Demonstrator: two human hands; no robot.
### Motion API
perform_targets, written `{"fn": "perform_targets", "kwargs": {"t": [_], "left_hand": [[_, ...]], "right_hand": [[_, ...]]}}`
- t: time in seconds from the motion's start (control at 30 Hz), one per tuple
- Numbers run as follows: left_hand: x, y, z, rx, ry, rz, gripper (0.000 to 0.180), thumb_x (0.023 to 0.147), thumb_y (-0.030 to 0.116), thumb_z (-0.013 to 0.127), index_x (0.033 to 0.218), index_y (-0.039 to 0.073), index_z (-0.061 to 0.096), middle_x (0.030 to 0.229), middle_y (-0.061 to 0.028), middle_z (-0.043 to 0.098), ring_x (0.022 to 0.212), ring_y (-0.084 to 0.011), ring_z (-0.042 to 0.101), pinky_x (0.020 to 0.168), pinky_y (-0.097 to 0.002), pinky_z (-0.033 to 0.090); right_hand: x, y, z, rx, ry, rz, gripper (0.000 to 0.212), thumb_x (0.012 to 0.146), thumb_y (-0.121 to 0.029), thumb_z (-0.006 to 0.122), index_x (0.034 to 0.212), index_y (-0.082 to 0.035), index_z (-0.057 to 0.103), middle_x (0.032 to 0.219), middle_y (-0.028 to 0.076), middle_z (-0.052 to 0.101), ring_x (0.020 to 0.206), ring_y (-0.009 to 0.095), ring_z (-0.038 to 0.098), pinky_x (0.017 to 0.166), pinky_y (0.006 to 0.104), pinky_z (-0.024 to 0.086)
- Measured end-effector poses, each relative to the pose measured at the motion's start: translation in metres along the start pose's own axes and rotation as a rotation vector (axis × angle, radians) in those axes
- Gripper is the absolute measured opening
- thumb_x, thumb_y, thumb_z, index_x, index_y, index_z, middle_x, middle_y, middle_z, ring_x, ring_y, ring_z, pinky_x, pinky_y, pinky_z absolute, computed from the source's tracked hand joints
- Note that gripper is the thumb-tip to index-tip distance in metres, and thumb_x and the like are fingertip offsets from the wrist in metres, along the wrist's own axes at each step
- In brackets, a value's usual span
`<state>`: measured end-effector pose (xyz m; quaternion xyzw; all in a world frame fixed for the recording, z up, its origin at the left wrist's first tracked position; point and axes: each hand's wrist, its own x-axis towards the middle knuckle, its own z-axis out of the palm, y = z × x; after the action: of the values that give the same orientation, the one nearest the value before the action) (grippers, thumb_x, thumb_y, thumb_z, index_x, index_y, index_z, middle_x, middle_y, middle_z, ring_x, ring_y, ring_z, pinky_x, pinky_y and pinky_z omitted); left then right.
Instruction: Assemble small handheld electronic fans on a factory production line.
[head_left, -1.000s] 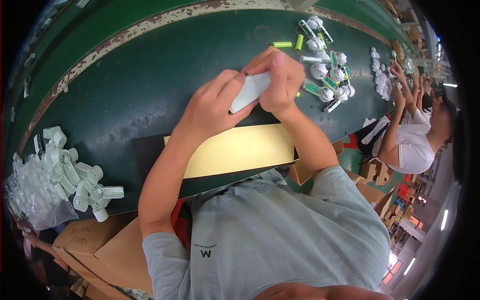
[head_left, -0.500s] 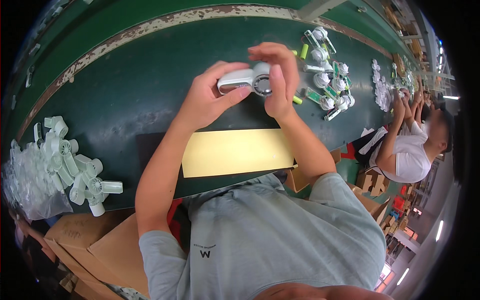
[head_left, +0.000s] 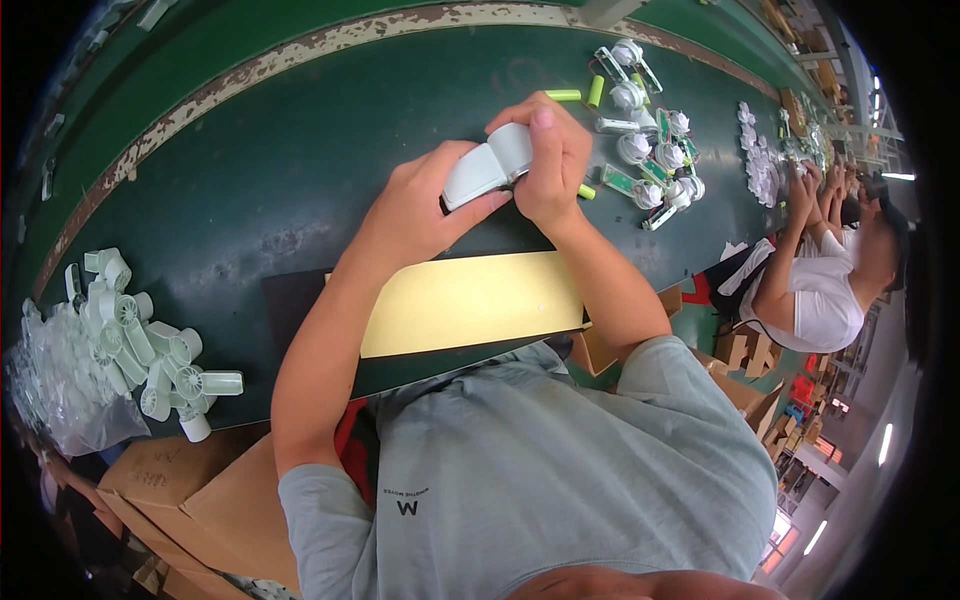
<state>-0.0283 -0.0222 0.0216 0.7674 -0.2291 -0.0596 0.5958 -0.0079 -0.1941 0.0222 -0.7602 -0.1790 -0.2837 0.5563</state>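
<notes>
A small white handheld fan (head_left: pixel 476 178) is held between my two hands above the green table. My left hand (head_left: pixel 420 200) is closed on its handle, with the thumb along the near edge. Around the round head end, my right hand (head_left: pixel 553 165) has its fingers wrapped and its thumb on top. The smooth pale shell faces up, so the fan's grille is out of sight. A yellow sheet (head_left: pixel 470 305) lies on a dark mat (head_left: pixel 296 308) nearer to me, below my hands.
Pale green fan housings (head_left: pixel 150 345) are heaped at the left beside clear plastic bags (head_left: pixel 60 375). Green circuit boards (head_left: pixel 618 180) with white fan parts (head_left: pixel 634 148) and yellow-green batteries (head_left: pixel 596 92) lie at the right. A co-worker (head_left: pixel 820 290) sits farther right. Cardboard boxes (head_left: pixel 200 500) stand below the table.
My hands have turned the fan over: its round grille showed before, and now the smooth shell does. My right fingers, spread before, have closed around the head.
</notes>
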Motion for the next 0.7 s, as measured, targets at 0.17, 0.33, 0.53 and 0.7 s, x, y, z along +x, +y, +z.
{"fn": "perform_targets", "kwargs": {"t": [0.17, 0.33, 0.53, 0.7], "left_hand": [[0.003, 0.0, -0.003, 0.035, 0.037, 0.068, 0.039, 0.081, 0.022, 0.08, 0.109, 0.002, 0.064, 0.093, -0.0179, 0.069, 0.08, -0.0348, 0.067, 0.071, -0.0386, 0.053], [0.004, -0.014, -0.016, -0.101, 0.154, 0.005, 0.036, 0.086, 0.024, 0.077, 0.111, 0.001, 0.064, 0.086, -0.0071, 0.069, 0.076, -0.014, 0.066, 0.066, -0.0291, 0.052], [0.015, -0.044, -0.048, -0.539, 0.501, -0.255, 0.036, 0.101, 0.029, 0.058, 0.122, 0.0, 0.053, 0.09, -0.0107, 0.065, 0.063, -0.0114, 0.06, 0.052, -0.0225, 0.045], [0.013, -0.041, -0.044, -0.547, 0.627, -0.248, 0.047, 0.101, 0.018, 0.055, 0.139, -0.001, 0.035, 0.11, -0.0163, 0.06, 0.071, -0.0177, 0.064, 0.057, -0.0261, 0.051]], "right_hand": [[0.004, -0.002, 0.002, 0.015, -0.011, 0.09, 0.048, 0.103, -0.019, 0.039, 0.071, 0.001, 0.067, 0.066, 0.009, 0.057, 0.055, 0.018, 0.05, 0.053, 0.0314, 0.038], [0.017, -0.01, 0.008, 0.02, -0.215, 0.279, 0.045, 0.105, -0.03, 0.038, 0.092, 0.001, 0.067, 0.076, 0.007, 0.06, 0.065, 0.014, 0.054, 0.06, 0.0291, 0.043], [0.064, 0.001, 0.022, 0.121, -0.614, 0.707, 0.033, 0.094, -0.026, 0.068, 0.11, 0.002, 0.065, 0.094, 0.009, 0.069, 0.068, 0.012, 0.063, 0.059, 0.0264, 0.054], [0.096, 0.049, 0.057, 0.705, -0.2, 0.944, 0.041, 0.099, -0.02, 0.056, 0.13, 0.005, 0.05, 0.128, 0.021, 0.057, 0.108, 0.027, 0.064, 0.097, 0.0351, 0.053]]}}
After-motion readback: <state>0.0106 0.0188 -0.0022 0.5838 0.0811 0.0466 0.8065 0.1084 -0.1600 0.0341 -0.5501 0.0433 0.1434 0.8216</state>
